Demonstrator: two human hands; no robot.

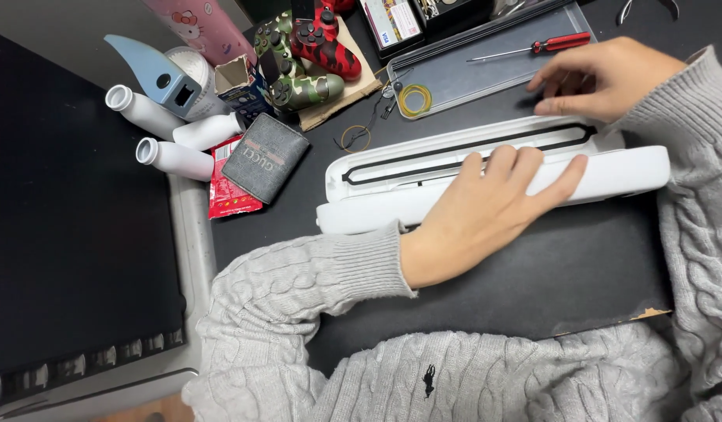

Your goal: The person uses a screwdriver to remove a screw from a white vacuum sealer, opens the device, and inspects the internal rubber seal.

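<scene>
A long white plastic device [392,176] lies open across the dark desk mat, showing a black rubber gasket loop [462,150] along its inner face. My left hand [486,211] rests flat on the device's front half, fingers spread over its edge. My right hand [603,78] hovers at the device's far right end, fingertips touching the mat beside a clear plastic tray [470,74]. Both arms wear grey cable-knit sleeves.
In the tray lie a red-handled screwdriver [533,48] and a yellow rubber band [415,99]. Two camouflage game controllers [302,55], white bottles [173,156], a grey wallet [265,156] and a red packet [228,195] crowd the back left. A dark laptop [71,227] fills the left.
</scene>
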